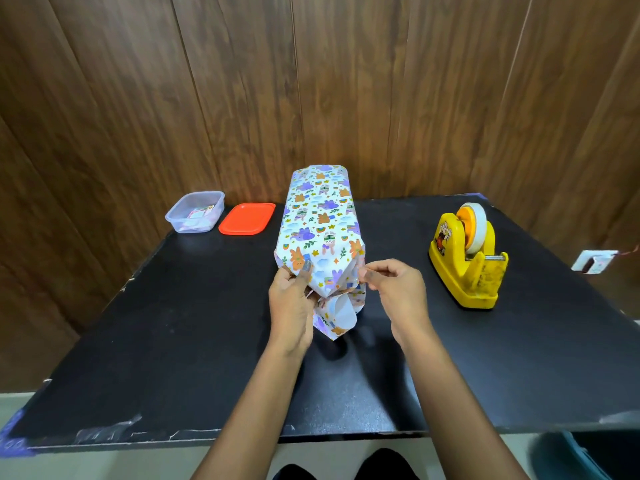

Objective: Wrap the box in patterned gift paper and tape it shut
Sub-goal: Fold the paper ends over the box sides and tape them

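Observation:
A long box wrapped in white patterned gift paper [320, 220] lies lengthwise in the middle of the black table [173, 323], its far end toward the wall. At the near end the paper hangs in loose folded flaps. My left hand [291, 299] grips the near left corner, thumb on top of the paper. My right hand [391, 285] pinches the right side flap of the paper at the near end. A yellow tape dispenser [465, 258] with a roll of tape stands to the right of the box.
A clear plastic container [194, 212] with small items inside and its red lid [247, 218] sit at the back left. A wood-panelled wall rises right behind the table. The table's near edge is chipped.

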### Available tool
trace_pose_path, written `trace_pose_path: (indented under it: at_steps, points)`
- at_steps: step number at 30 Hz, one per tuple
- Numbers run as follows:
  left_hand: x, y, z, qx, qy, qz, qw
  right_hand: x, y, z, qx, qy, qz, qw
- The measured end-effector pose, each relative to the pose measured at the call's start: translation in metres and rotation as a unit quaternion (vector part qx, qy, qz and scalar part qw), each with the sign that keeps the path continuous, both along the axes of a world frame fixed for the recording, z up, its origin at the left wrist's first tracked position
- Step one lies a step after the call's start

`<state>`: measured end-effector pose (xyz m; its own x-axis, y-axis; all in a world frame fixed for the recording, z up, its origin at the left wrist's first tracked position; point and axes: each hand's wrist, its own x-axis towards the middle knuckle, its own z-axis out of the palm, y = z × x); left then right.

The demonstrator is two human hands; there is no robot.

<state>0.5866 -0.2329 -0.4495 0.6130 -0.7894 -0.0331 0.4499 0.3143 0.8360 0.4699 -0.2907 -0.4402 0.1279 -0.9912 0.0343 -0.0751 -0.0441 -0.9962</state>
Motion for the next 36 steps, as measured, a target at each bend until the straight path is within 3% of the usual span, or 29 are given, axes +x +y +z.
trace_pose_path:
  at_steps: [7,9,11,12,13,14,16,19,22,27,36]
  points:
    - [-0.003,0.01,0.009,-0.017,0.048,-0.05,0.997,0.012,0.007,0.001,0.014,-0.038,0.048,0.998]
    - [-0.004,0.011,0.012,0.013,0.018,-0.031,0.999,0.014,0.009,0.001,0.022,-0.067,0.042,0.997]
    - [-0.004,0.012,0.012,0.084,-0.102,0.053,0.99,0.015,0.01,0.003,0.046,-0.106,0.042,0.992]
    - [-0.004,0.013,0.011,0.124,-0.217,0.125,0.96,0.014,0.011,0.003,0.058,-0.122,0.045,0.99]
    - [-0.004,0.013,0.011,0.15,-0.35,0.201,0.902,0.014,0.011,0.003,0.068,-0.134,0.051,0.987]
    - [-0.005,0.014,0.011,0.146,-0.478,0.26,0.826,0.013,0.012,0.003,0.075,-0.144,0.057,0.985]
    - [-0.007,0.013,0.016,0.109,-0.658,0.282,0.689,0.013,0.014,0.004,0.082,-0.152,0.062,0.983]
    - [-0.009,0.004,0.023,0.105,-0.804,0.238,0.534,0.013,0.014,0.006,0.089,-0.149,0.058,0.983]
    - [-0.007,-0.001,0.028,0.094,-0.85,0.233,0.463,0.011,0.012,0.009,0.104,-0.145,0.06,0.982]
    - [-0.006,-0.001,0.025,0.045,-0.87,0.252,0.423,0.013,0.01,0.015,0.152,-0.166,0.061,0.972]
    - [-0.007,-0.006,0.006,0.012,-0.868,0.233,0.439,0.012,0.003,0.018,0.227,-0.248,0.053,0.94]
